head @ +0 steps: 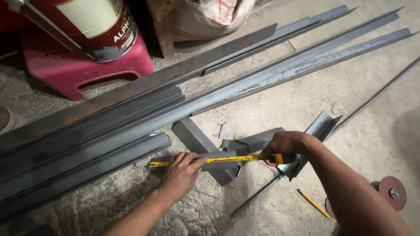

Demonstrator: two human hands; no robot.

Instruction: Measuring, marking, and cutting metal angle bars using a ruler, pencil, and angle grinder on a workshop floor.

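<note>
Landmark = the short steel piece (205,158) lying flat on the concrete floor (271,109).

Nearest the camera, w/ forearm coming up from the bottom edge, the left hand (180,171) sat at that piece's left end, fingers curled down, pinching the yellow tape blade (210,160) against the metal. The right hand (285,146), arm reaching in from the lower right w/ wrist bent, was closed round the tape measure case (277,159) at the piece's right end. Blade ran taut along the piece btwn both hands.

Risk, as I judged it: if the left fingers eased, the blade could snap back or skew off the edge, giving a false reading; sharp offcuts (253,140) just behind the piece could nick a knuckle.

Right of the piece lay a pencil (313,203) and, further right, a red grinding disc (392,192). Beyond the piece, long angle bars (280,72) ran diagonally; further back stood a pink stool (74,72) w/ a paint can (87,26) on it.
</note>
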